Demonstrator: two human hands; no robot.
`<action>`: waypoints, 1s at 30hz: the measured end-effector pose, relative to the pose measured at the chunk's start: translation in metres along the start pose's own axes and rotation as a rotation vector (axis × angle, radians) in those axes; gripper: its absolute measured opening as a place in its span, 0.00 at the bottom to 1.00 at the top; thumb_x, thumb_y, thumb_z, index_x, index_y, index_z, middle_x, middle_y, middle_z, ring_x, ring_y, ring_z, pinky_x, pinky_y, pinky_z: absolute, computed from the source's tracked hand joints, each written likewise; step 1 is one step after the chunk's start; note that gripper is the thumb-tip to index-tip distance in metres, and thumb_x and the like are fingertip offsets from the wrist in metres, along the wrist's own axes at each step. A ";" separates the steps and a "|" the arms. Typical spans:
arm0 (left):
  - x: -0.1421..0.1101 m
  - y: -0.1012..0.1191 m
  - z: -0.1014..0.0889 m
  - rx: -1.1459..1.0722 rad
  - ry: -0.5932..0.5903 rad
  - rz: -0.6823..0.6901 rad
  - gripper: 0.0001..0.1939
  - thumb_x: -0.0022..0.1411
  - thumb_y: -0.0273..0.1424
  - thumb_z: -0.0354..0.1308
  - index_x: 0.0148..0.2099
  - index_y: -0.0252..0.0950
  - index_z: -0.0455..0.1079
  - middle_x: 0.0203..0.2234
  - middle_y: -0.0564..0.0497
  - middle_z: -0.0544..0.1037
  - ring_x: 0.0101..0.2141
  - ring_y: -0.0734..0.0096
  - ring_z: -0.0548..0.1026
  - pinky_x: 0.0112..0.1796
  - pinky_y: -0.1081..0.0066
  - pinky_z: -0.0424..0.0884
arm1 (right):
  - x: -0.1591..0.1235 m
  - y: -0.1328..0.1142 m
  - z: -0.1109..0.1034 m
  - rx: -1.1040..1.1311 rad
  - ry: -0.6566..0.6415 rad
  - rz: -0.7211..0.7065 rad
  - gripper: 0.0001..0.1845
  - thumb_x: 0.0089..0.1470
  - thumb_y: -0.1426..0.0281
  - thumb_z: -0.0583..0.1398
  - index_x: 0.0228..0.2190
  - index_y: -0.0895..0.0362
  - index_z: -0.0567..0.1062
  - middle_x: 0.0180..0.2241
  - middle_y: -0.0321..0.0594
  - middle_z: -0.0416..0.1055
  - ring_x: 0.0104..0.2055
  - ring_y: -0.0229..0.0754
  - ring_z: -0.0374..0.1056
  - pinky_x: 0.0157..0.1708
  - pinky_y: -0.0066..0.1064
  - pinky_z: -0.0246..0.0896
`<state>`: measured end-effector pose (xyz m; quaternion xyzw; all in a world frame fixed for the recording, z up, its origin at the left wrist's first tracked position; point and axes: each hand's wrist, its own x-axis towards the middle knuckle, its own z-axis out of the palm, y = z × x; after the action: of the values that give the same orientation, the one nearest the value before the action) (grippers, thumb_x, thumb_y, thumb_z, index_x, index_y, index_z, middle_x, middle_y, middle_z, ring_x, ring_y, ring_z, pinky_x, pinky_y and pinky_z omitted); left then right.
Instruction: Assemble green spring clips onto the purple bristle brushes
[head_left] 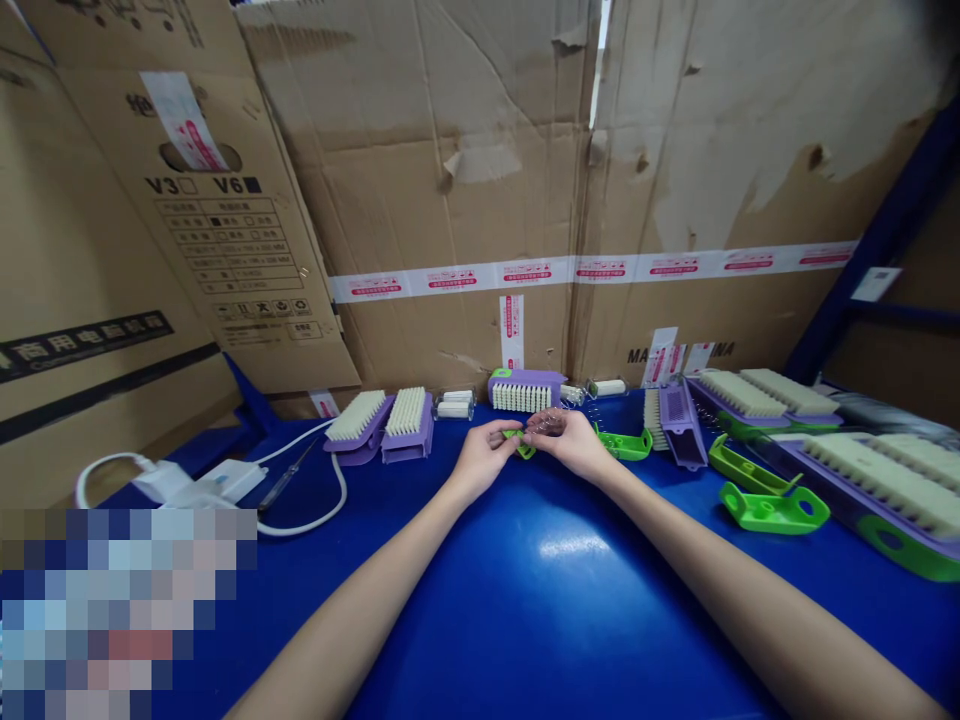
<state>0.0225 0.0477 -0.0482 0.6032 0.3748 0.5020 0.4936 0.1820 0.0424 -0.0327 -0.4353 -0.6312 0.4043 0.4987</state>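
Left hand (pixel 480 463) pinched a green part (pixel 528 450), right hand (pixel 582 442) a wire coil (pixel 550 424); I judged a slack pinch could let the coil spring loose.

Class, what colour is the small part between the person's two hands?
Bright green; the small part shows best in the head view, the only one.
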 end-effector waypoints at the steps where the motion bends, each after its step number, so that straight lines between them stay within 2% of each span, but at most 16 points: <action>1: 0.000 0.001 -0.001 -0.002 -0.005 -0.002 0.13 0.50 0.26 0.63 0.40 0.30 0.73 0.35 0.43 0.80 0.37 0.64 0.77 0.40 0.66 0.72 | 0.000 -0.001 0.000 0.032 0.009 0.017 0.19 0.30 0.64 0.69 0.27 0.60 0.73 0.25 0.39 0.74 0.29 0.41 0.70 0.34 0.33 0.65; 6: -0.001 0.005 -0.004 -0.016 -0.026 -0.038 0.17 0.51 0.29 0.63 0.45 0.30 0.72 0.36 0.43 0.79 0.35 0.66 0.77 0.39 0.67 0.72 | -0.001 -0.003 -0.001 0.191 0.023 0.104 0.21 0.29 0.65 0.70 0.29 0.60 0.73 0.26 0.38 0.74 0.31 0.41 0.71 0.36 0.34 0.66; 9: -0.001 0.005 -0.003 -0.037 -0.032 -0.057 0.17 0.52 0.26 0.62 0.46 0.30 0.71 0.35 0.43 0.80 0.34 0.67 0.77 0.38 0.68 0.71 | -0.001 -0.002 0.000 0.200 0.009 0.100 0.21 0.29 0.65 0.70 0.28 0.60 0.73 0.26 0.39 0.74 0.31 0.41 0.71 0.37 0.34 0.66; 13: 0.000 0.003 -0.001 -0.031 0.049 -0.042 0.15 0.50 0.23 0.61 0.43 0.30 0.72 0.34 0.44 0.79 0.36 0.66 0.77 0.39 0.69 0.71 | -0.002 0.000 0.003 0.085 -0.052 -0.010 0.15 0.34 0.67 0.67 0.27 0.60 0.72 0.27 0.39 0.75 0.31 0.41 0.71 0.36 0.33 0.66; 16: 0.000 0.002 -0.001 -0.045 0.045 -0.036 0.17 0.50 0.23 0.60 0.45 0.30 0.71 0.35 0.44 0.79 0.36 0.66 0.77 0.39 0.69 0.71 | -0.003 -0.001 0.004 -0.039 -0.071 -0.109 0.11 0.39 0.67 0.64 0.28 0.59 0.72 0.27 0.40 0.75 0.30 0.42 0.71 0.33 0.33 0.66; 21: -0.001 0.000 -0.003 -0.066 0.038 0.000 0.26 0.48 0.21 0.61 0.51 0.31 0.63 0.31 0.48 0.79 0.31 0.71 0.76 0.34 0.73 0.70 | -0.008 -0.003 0.005 -0.284 -0.030 -0.263 0.08 0.43 0.67 0.62 0.29 0.56 0.74 0.30 0.40 0.76 0.33 0.43 0.72 0.35 0.33 0.66; 24: -0.001 -0.002 -0.004 -0.040 0.057 -0.011 0.22 0.49 0.23 0.61 0.47 0.31 0.64 0.30 0.48 0.78 0.29 0.72 0.75 0.31 0.74 0.69 | -0.010 -0.002 0.007 -0.331 0.020 -0.268 0.08 0.44 0.65 0.63 0.29 0.55 0.75 0.29 0.40 0.76 0.31 0.43 0.72 0.33 0.32 0.66; 26: 0.000 -0.003 -0.004 -0.028 0.051 -0.020 0.19 0.50 0.24 0.60 0.46 0.31 0.66 0.32 0.46 0.79 0.31 0.70 0.76 0.34 0.71 0.70 | -0.009 0.000 0.009 -0.296 0.063 -0.246 0.09 0.43 0.64 0.63 0.29 0.55 0.74 0.28 0.40 0.76 0.31 0.44 0.72 0.32 0.32 0.67; 30: 0.001 0.000 -0.003 -0.037 0.022 -0.022 0.20 0.52 0.24 0.59 0.49 0.31 0.68 0.37 0.43 0.79 0.40 0.64 0.76 0.44 0.65 0.69 | -0.006 0.008 0.013 -0.182 0.106 -0.196 0.10 0.42 0.65 0.63 0.29 0.56 0.74 0.29 0.41 0.76 0.33 0.44 0.73 0.34 0.33 0.68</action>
<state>0.0200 0.0491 -0.0484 0.5842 0.3777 0.5099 0.5060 0.1715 0.0382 -0.0437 -0.4359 -0.6775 0.2711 0.5269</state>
